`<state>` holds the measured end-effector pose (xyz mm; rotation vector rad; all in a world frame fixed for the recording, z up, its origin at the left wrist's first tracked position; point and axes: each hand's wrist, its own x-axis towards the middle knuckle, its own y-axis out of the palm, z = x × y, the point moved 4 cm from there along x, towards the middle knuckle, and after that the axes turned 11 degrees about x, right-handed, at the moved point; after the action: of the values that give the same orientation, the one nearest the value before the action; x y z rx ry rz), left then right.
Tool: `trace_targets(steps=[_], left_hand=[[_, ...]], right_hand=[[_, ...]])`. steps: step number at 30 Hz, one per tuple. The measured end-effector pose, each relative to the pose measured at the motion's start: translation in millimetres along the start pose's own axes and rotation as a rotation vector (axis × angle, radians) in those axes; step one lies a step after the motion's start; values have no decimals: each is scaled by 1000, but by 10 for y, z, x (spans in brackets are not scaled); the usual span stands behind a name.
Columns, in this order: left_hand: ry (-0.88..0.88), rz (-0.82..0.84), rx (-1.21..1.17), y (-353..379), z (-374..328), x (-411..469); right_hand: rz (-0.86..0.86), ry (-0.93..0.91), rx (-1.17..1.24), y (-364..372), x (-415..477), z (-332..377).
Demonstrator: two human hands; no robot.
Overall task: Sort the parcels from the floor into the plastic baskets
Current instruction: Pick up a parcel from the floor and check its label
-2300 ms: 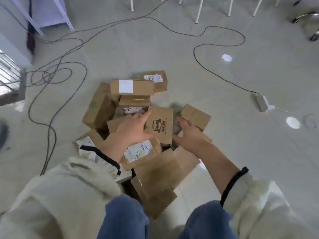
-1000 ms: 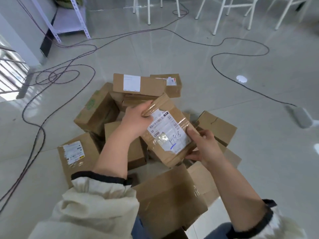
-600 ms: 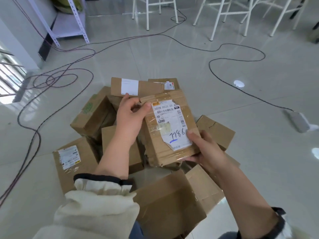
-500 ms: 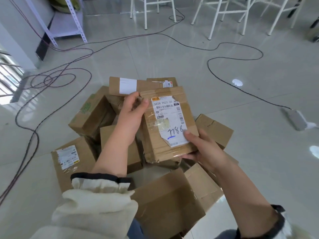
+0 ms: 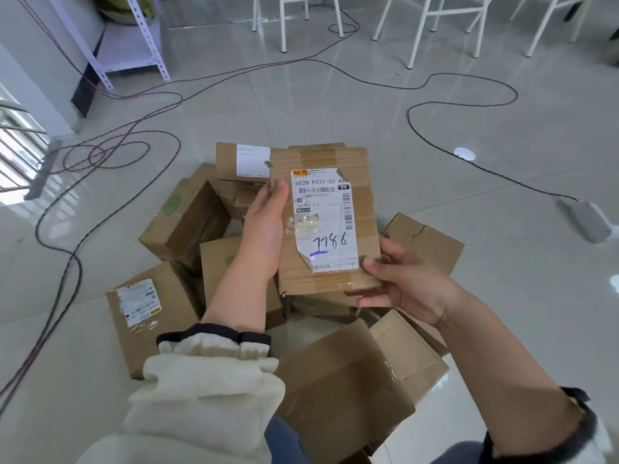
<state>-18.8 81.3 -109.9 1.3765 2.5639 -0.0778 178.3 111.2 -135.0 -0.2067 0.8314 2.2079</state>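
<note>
The parcel point(image 5: 365, 226), a flat cardboard one bound with clear tape, was held upright in the middle of the frame, lifted clear above the pile of parcels point(image 5: 187, 222) that lay on the floor point(image 5: 335, 105). Its white label point(image 5: 323, 212) faced the camera, with "1786" handwritten near its lower end. This looked like a hold for reading, presumably to settle which basket the parcel belonged in.

Both grips were a person's bare hands, and both grasped the parcel. The left grip point(image 5: 264, 229) clasped the left edge, with the thumb laid on the front near the upper corner and the fingers out of sight behind. The right grip point(image 5: 405, 283) pinched the lower right corner, thumb on the front just beside the label's bottom edge and fingers curled beneath. Holding it by edge and corner left the print uncovered, which fitted that purpose.

No plastic basket appeared anywhere in the frame, so the parcel's destination could not be told. Dark cables point(image 5: 462, 105) looped across the floor at left and upper right. They seemed worth minding in any step away from the pile.
</note>
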Motion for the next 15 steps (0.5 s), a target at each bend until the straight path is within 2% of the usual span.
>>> trace_targets(steps=[6, 12, 15], left_hand=[[74, -60, 52, 82, -31, -126], [89, 21, 120, 156, -420, -344], [42, 31, 161, 175, -666, -535]], right_hand=[[-115, -93, -60, 8, -98, 9], [-181, -288, -94, 158, -679, 262], [-286, -287, -26, 345, -859, 362]])
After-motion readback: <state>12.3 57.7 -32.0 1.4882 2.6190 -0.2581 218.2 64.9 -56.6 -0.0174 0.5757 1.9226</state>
